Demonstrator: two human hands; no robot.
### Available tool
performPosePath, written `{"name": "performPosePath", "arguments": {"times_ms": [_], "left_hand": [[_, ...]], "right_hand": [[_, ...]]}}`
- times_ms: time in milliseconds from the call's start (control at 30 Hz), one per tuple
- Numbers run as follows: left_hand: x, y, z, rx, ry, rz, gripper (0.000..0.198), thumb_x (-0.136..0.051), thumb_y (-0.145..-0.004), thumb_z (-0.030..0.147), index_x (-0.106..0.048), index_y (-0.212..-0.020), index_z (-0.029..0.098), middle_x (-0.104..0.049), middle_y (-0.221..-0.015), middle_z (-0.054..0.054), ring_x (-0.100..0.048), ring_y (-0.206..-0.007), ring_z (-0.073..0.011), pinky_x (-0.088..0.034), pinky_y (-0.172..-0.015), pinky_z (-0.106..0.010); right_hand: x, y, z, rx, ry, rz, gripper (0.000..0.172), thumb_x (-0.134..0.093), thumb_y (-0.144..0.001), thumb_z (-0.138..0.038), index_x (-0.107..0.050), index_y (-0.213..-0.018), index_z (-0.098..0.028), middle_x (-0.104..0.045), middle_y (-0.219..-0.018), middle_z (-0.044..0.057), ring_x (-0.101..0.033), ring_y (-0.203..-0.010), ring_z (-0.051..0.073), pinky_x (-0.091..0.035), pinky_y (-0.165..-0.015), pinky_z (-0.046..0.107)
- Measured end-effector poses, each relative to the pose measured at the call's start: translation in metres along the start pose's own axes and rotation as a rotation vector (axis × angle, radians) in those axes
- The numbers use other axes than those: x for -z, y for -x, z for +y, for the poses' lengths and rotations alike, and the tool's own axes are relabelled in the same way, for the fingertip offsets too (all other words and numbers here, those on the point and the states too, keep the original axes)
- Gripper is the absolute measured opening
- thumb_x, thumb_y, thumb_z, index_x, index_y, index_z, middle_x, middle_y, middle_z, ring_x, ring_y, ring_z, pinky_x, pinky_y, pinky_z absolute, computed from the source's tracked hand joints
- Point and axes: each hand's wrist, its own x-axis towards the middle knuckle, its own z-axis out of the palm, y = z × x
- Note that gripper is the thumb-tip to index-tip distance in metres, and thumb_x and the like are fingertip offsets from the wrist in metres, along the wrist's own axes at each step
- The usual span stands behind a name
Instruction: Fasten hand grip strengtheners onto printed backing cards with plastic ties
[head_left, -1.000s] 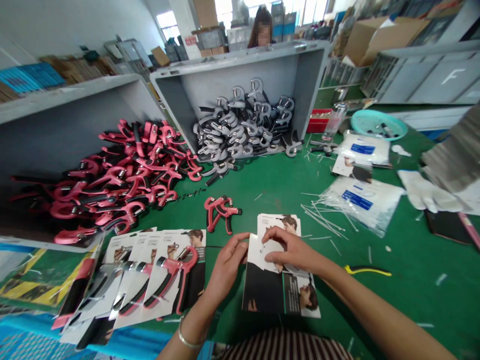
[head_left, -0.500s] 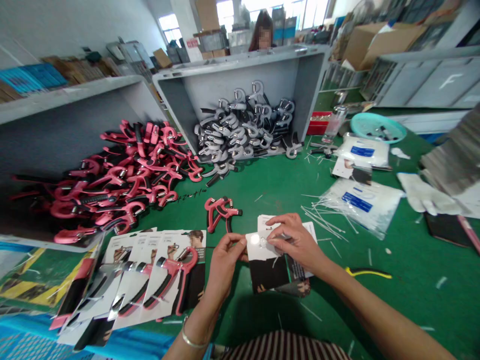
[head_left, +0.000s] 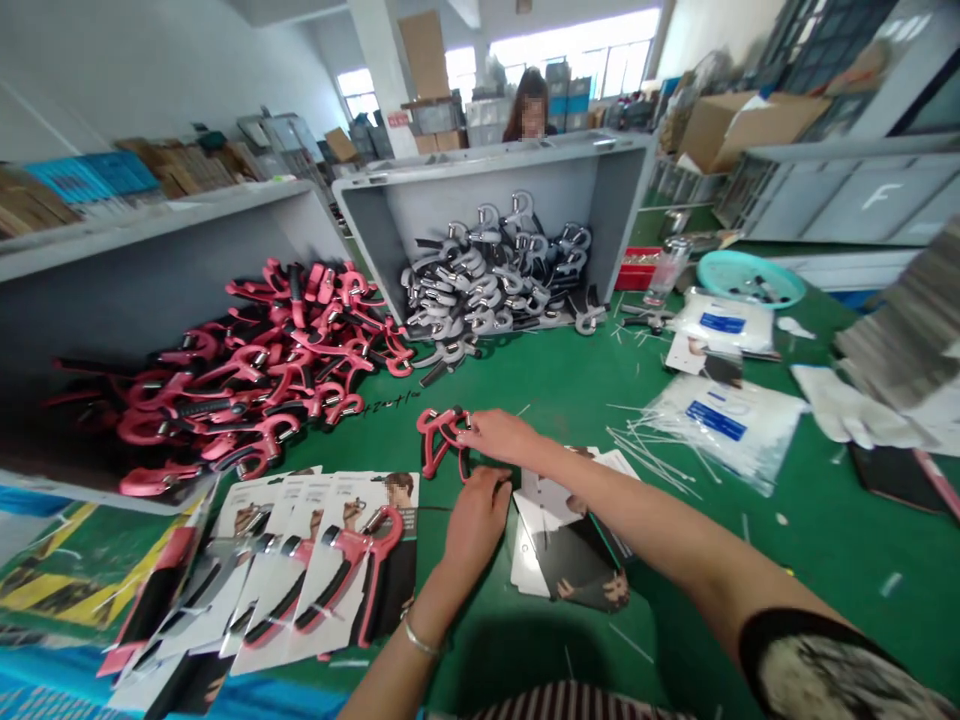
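My right hand [head_left: 504, 438] reaches across to a red-and-black hand grip strengthener [head_left: 439, 440] on the green table. Its fingers are closed on the end of that grip. My left hand [head_left: 480, 515] rests just in front, its fingers curled; whatever they may hold is hidden. Beneath my right forearm lies a printed backing card [head_left: 559, 565], overlapping other cards [head_left: 619, 465]. To the left, several cards with hand grips fastened on them lie in an overlapping row, a red grip [head_left: 349, 570] on the foremost card [head_left: 397, 580].
A grey bin [head_left: 255, 215] at left spills red hand grips [head_left: 292, 345]; another bin [head_left: 495, 165] holds grey ones [head_left: 487, 275]. At right are loose white cable ties [head_left: 652, 450], plastic bags [head_left: 731, 425], a turquoise tray [head_left: 709, 272] and white gloves [head_left: 855, 405]. A person [head_left: 529, 110] is behind the bins.
My right hand has left the card and moved left and forward onto the red hand grip. My left hand has let go of the card, which now lies turned on the table.
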Motion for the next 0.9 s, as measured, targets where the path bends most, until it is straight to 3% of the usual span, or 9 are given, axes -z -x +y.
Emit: {"name": "performPosePath", "arguments": {"times_ms": [67,167,233,333,433,500,633,767,900], "left_hand": [[-0.001,-0.011,0.004,0.007,-0.047,-0.089,0.028,-0.047,-0.089,0.022,-0.065,-0.110,0.014,-0.063,-0.117,-0.016,-0.057,-0.113,-0.0282,-0.039,-0.101,-0.042],[-0.003,-0.022,0.001,0.040,-0.025,-0.223,0.020,-0.052,-0.085,0.024,-0.070,-0.091,0.015,-0.070,-0.097,-0.014,-0.064,-0.096,-0.0286,-0.045,-0.089,-0.040],[-0.003,-0.023,-0.008,0.062,0.036,-0.293,0.019,-0.055,-0.083,0.027,-0.069,-0.079,0.016,-0.070,-0.080,-0.009,-0.066,-0.079,-0.0243,-0.048,-0.077,-0.034],[-0.004,-0.014,-0.022,0.110,0.152,-0.385,0.022,-0.056,-0.082,0.033,-0.068,-0.080,0.015,-0.068,-0.070,-0.004,-0.063,-0.063,-0.0176,-0.047,-0.061,-0.027],[-0.005,0.003,-0.025,0.196,0.332,-0.431,0.025,-0.061,-0.078,0.037,-0.068,-0.085,0.014,-0.066,-0.067,-0.001,-0.058,-0.055,-0.0135,-0.044,-0.054,-0.023],[-0.005,0.012,-0.021,0.257,0.442,-0.433,0.023,-0.065,-0.074,0.035,-0.067,-0.080,0.013,-0.065,-0.064,-0.001,-0.055,-0.052,-0.0115,-0.042,-0.052,-0.022],[-0.003,0.028,-0.013,0.415,0.621,-0.374,0.024,-0.067,-0.071,0.037,-0.064,-0.075,0.013,-0.065,-0.065,-0.002,-0.053,-0.047,-0.0095,-0.036,-0.046,-0.020],[-0.004,0.061,-0.014,0.583,0.783,-0.211,0.032,-0.070,-0.069,0.044,-0.060,-0.077,0.014,-0.068,-0.070,-0.005,-0.060,-0.052,-0.0123,-0.039,-0.046,-0.020],[-0.002,0.095,-0.012,0.574,0.611,-0.252,0.030,-0.062,-0.077,0.046,-0.061,-0.076,0.017,-0.069,-0.072,-0.005,-0.062,-0.054,-0.0154,-0.043,-0.048,-0.024]], "right_hand": [[-0.011,-0.022,-0.012,-0.048,0.016,-0.049,0.032,-0.062,-0.086,-0.044,-0.072,-0.092,-0.014,-0.074,-0.096,0.015,-0.068,-0.089,0.026,-0.048,-0.071,0.029],[-0.017,-0.038,-0.014,-0.086,0.010,-0.090,0.028,-0.060,-0.087,-0.041,-0.072,-0.090,-0.016,-0.074,-0.097,0.012,-0.068,-0.089,0.024,-0.047,-0.070,0.027],[-0.011,-0.039,-0.006,-0.100,-0.014,-0.097,0.027,-0.059,-0.087,-0.040,-0.071,-0.086,-0.016,-0.074,-0.094,0.012,-0.068,-0.088,0.024,-0.045,-0.070,0.027],[0.008,-0.027,0.017,-0.111,-0.092,-0.074,0.031,-0.058,-0.088,-0.040,-0.067,-0.071,-0.015,-0.072,-0.080,0.012,-0.067,-0.080,0.023,-0.043,-0.068,0.027],[0.028,-0.002,0.047,-0.122,-0.242,-0.031,0.041,-0.048,-0.094,-0.043,-0.059,-0.065,-0.016,-0.065,-0.062,0.007,-0.058,-0.060,0.016,-0.040,-0.059,0.025],[0.039,0.019,0.065,-0.133,-0.375,-0.010,0.045,-0.038,-0.097,-0.050,-0.056,-0.071,-0.017,-0.059,-0.058,0.002,-0.045,-0.045,0.011,-0.034,-0.049,0.024],[0.053,0.071,0.087,-0.126,-0.601,0.020,0.051,-0.029,-0.095,-0.062,-0.052,-0.084,-0.018,-0.042,-0.055,-0.006,-0.022,-0.040,0.007,-0.023,-0.041,0.022],[0.054,0.128,0.091,-0.164,-1.021,0.059,0.045,-0.042,-0.094,-0.059,-0.055,-0.089,-0.016,-0.030,-0.051,-0.010,-0.016,-0.042,0.006,-0.016,-0.041,0.020],[0.032,0.175,0.075,-0.222,-1.391,0.078,0.037,-0.054,-0.094,-0.051,-0.059,-0.087,-0.015,-0.031,-0.049,-0.010,-0.014,-0.043,0.004,-0.012,-0.040,0.018]]}}
